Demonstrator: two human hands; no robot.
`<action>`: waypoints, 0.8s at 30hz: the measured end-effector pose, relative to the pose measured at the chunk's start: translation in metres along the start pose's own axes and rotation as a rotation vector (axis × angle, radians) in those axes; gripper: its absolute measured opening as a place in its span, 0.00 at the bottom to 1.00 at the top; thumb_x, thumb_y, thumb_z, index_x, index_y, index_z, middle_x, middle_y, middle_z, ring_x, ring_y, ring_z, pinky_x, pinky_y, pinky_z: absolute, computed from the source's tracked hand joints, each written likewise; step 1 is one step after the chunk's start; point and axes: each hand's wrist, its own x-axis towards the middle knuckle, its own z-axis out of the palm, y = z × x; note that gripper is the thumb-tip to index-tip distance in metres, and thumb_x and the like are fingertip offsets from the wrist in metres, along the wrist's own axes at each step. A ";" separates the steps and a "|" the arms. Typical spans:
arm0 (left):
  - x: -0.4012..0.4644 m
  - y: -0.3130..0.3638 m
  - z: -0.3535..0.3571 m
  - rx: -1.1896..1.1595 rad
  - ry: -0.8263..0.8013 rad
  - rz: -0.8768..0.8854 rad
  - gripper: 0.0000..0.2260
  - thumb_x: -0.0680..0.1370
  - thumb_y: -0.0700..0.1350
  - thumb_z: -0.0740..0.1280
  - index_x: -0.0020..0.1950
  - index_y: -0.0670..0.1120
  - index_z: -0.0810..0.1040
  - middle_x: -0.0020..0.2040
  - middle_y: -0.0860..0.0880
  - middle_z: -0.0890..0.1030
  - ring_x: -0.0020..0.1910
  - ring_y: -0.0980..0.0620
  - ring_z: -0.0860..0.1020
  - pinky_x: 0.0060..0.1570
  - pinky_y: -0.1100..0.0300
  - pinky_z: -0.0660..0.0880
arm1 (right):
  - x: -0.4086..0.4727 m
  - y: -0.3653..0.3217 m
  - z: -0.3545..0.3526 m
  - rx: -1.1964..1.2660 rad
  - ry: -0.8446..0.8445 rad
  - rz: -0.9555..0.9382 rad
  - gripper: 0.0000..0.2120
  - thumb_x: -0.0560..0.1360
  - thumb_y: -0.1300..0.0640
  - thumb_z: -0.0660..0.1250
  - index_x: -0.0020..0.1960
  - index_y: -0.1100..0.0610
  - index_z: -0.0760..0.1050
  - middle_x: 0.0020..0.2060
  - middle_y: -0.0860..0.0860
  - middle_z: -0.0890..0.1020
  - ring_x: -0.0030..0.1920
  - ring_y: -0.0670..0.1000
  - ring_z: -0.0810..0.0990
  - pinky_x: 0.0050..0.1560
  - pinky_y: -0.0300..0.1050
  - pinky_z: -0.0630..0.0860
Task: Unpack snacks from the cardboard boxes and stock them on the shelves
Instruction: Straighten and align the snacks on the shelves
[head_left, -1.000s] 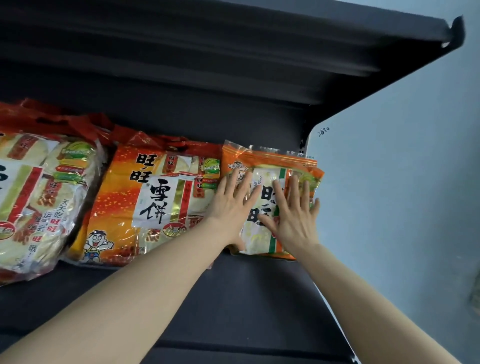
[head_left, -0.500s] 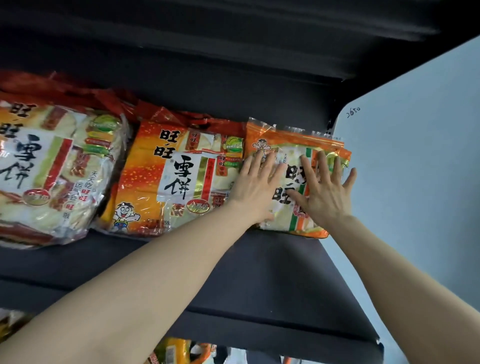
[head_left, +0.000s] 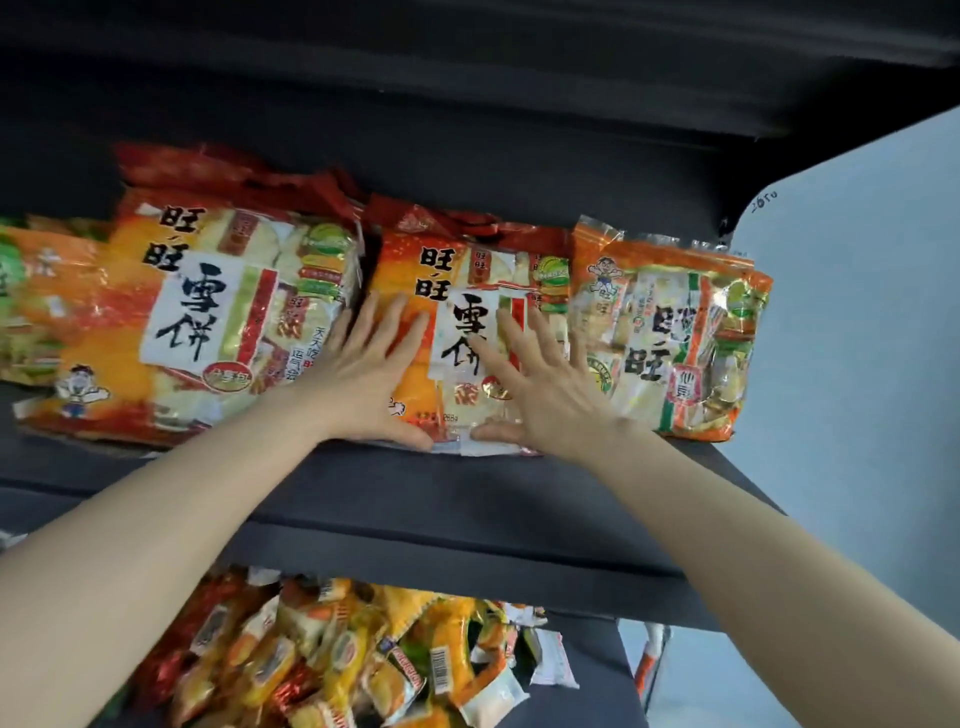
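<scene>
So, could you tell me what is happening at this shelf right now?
A person is stocking rice cracker bags on a dark shelf. Both hands lie flat, fingers straight, on the middle bag: the left hand on its left part, the right hand on its right part. A larger bag sits to its left and a smaller bag to its right, at the end of the shelf. The shelf below holds a heap of small snack packets.
</scene>
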 end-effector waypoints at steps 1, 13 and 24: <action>0.002 -0.002 0.004 0.007 0.013 0.032 0.63 0.60 0.82 0.59 0.72 0.53 0.19 0.71 0.47 0.18 0.71 0.44 0.20 0.74 0.40 0.32 | 0.005 -0.004 0.005 -0.023 -0.029 0.012 0.48 0.72 0.23 0.52 0.80 0.43 0.31 0.79 0.54 0.33 0.78 0.64 0.34 0.73 0.76 0.47; 0.056 0.009 0.030 0.157 0.183 -0.081 0.64 0.66 0.73 0.67 0.70 0.48 0.17 0.70 0.35 0.20 0.72 0.30 0.26 0.74 0.36 0.37 | 0.059 -0.001 0.034 -0.068 0.091 0.152 0.59 0.66 0.23 0.62 0.78 0.45 0.26 0.77 0.55 0.28 0.76 0.65 0.27 0.70 0.80 0.44; 0.058 0.017 0.006 0.253 0.208 -0.023 0.65 0.65 0.76 0.66 0.73 0.46 0.21 0.72 0.34 0.23 0.73 0.30 0.28 0.73 0.34 0.38 | 0.090 0.023 -0.024 -0.018 0.561 0.148 0.21 0.83 0.45 0.59 0.72 0.54 0.69 0.66 0.56 0.75 0.63 0.61 0.76 0.58 0.60 0.75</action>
